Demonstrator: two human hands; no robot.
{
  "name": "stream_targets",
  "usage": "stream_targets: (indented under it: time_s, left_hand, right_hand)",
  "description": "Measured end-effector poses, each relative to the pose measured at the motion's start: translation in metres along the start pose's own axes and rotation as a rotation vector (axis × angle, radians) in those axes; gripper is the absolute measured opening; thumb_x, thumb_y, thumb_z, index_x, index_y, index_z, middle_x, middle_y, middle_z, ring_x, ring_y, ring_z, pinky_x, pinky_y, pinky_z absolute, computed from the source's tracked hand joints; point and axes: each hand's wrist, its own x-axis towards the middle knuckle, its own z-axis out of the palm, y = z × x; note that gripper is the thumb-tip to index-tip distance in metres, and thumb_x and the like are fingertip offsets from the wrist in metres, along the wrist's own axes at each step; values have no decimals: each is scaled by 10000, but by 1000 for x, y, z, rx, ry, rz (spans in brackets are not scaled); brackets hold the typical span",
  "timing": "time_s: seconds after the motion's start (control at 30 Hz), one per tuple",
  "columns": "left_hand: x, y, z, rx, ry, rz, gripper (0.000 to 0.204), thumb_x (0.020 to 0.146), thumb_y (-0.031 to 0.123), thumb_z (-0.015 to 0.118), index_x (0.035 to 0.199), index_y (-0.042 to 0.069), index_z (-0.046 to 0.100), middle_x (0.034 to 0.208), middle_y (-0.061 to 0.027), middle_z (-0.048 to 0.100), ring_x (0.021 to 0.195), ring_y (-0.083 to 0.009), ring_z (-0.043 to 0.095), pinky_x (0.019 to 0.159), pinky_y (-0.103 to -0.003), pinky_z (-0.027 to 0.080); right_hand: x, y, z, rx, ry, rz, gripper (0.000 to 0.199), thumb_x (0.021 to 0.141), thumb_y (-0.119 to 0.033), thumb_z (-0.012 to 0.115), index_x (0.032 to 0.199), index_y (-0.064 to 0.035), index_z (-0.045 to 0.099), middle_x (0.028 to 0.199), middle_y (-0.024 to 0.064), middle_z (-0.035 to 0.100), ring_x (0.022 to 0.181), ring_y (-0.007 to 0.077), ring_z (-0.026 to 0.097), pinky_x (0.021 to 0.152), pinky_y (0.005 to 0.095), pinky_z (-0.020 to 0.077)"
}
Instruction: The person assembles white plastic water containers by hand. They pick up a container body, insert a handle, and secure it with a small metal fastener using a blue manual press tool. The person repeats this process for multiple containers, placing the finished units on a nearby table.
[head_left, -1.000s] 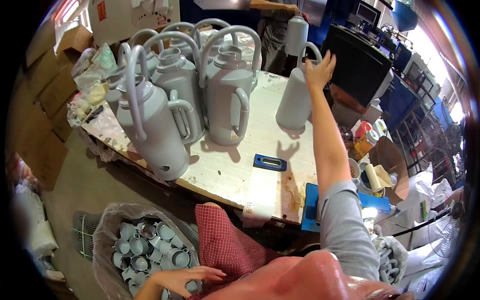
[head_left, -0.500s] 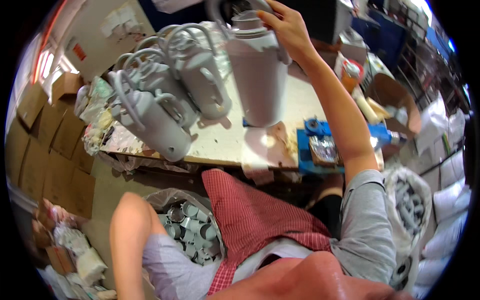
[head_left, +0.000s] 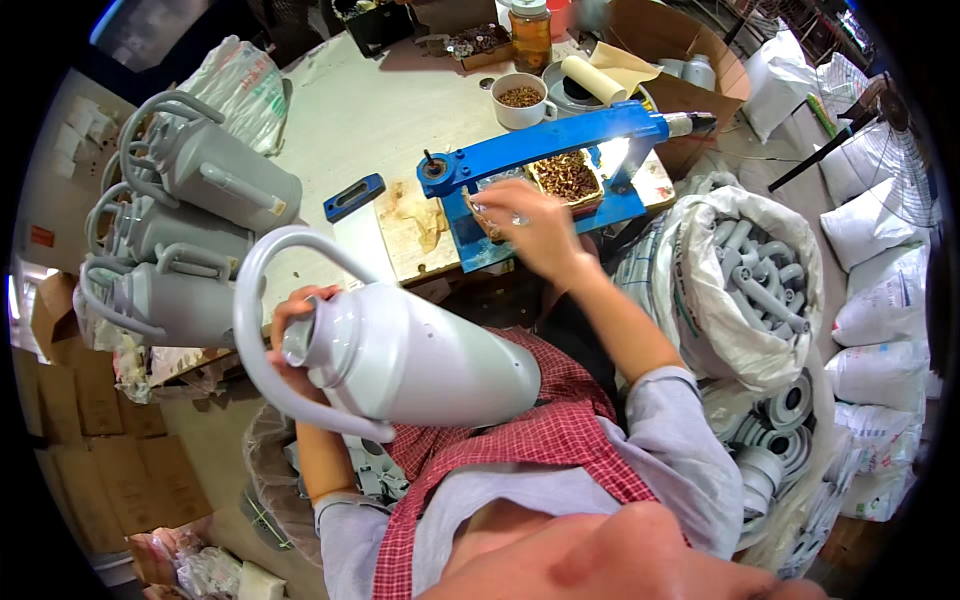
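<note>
A light grey plastic jug [head_left: 420, 350] with a big looped handle [head_left: 262, 340] lies tilted in front of my body, its mouth toward the left. My left hand [head_left: 290, 335] is closed around its neck, with some fingers hidden behind the rim. Over the base of a blue hand press [head_left: 540, 147], my right hand [head_left: 535, 228] has its fingers bent together beside a small box of brass-coloured metal pieces [head_left: 566, 178]. Something shiny shows by those fingers, too blurred to name. Several similar grey jugs [head_left: 225, 165] stand at the table's left end.
On the table [head_left: 330, 110] are a dark blue slotted block [head_left: 354, 197], a white cup of small parts [head_left: 521, 100] and an amber jar [head_left: 530, 40]. A sack of grey handles [head_left: 755, 270] stands at the right. A lined bin of grey parts [head_left: 375, 470] sits below my left arm.
My right hand has left the jug it held up over the table and come down to the press. My left hand now grips a jug, tilted near my body. The view has turned rightward.
</note>
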Motion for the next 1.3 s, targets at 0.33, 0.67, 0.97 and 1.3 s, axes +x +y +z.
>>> stream_targets:
  time_s: [0.33,0.67,0.97,1.3]
  left_hand:
    - [25,3,-10,458,125,92,462,922,383,536,601,53,499,1001,-145,572,1145,-355,504,980,-490,404]
    - [-10,36,-84,991,29,-64,550,856,467,650,666,-29,508,709,-78,500,735,-212,482,690,-332,399]
    - [-105,39,-147,813,334,-604,327,934,276,602,912,-49,638,785,-74,584,739,-144,501,651,-328,416]
    - [-182,-16,-150,53,916,-434,516,1022,401,337,1158,-4,626,1031,-102,683,882,-224,657,793,-357,534]
  right_hand:
    - [7,140,-65,-711,-250,319,161,832,-156,690,985,-108,689,997,118,670,892,336,654,725,443,526]
    - [11,136,-55,-749,-238,267,124,815,-98,673,932,-56,675,934,170,657,897,369,638,751,464,516]
    - [15,145,-62,-697,-365,86,219,802,-26,666,1020,-21,641,935,186,676,890,404,631,767,469,515]
    - [7,137,-67,-717,-287,206,99,849,-119,660,892,-31,646,899,187,661,837,387,624,743,476,498]
